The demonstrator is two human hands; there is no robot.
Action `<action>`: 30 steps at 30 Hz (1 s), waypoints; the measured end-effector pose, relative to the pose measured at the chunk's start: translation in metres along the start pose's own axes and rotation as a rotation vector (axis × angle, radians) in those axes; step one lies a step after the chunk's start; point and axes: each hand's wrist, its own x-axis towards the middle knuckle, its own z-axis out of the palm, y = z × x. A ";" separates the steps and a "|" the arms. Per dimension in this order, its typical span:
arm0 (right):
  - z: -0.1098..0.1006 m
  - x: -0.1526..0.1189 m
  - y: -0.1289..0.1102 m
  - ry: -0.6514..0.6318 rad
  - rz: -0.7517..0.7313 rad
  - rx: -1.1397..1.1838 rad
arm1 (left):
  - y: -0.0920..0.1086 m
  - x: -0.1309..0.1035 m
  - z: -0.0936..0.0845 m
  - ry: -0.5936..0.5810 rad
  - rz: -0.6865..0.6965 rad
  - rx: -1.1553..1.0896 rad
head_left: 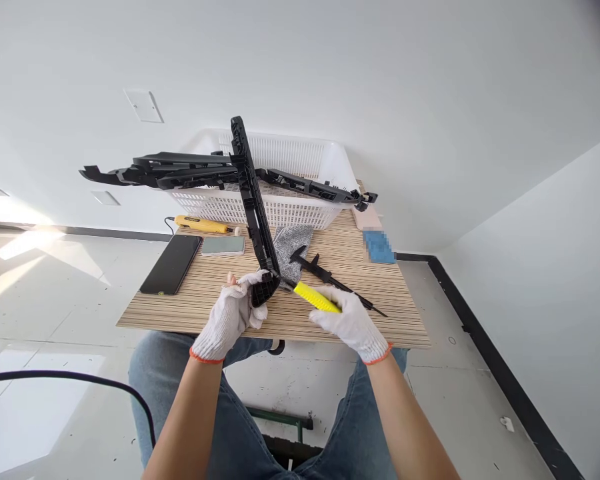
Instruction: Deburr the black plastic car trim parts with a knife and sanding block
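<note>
My left hand (233, 307), in a white knit glove, is closed around the lower end of a long black plastic trim piece (255, 207). That piece stands tilted, its far end rising in front of a white basket. In my right hand (347, 317), gloved the same way, is a utility knife with a yellow handle (316, 297). The knife's tip points left and meets the edge of the trim piece near my left fingers; whether the blade touches the plastic is too small to tell. Behind the knife lie a grey cloth (291, 247) and a black caliper (325, 273).
Several more black trim pieces (310, 185) lie across the white basket (305, 210) and overhang its sides. On the wooden table (150, 311) are a black phone (173, 265), a grey-green block (223, 246) and a yellow corded tool (200, 224). A blue patch (379, 247) is at right.
</note>
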 end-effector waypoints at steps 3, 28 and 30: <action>-0.001 -0.003 -0.001 -0.021 -0.022 -0.036 | -0.001 0.000 0.000 0.015 -0.004 -0.008; 0.029 0.003 0.003 0.475 -0.126 -0.793 | 0.012 -0.008 0.016 0.035 -0.037 0.241; 0.040 0.002 -0.001 0.548 -0.249 -0.882 | 0.013 -0.009 0.018 0.056 -0.038 0.245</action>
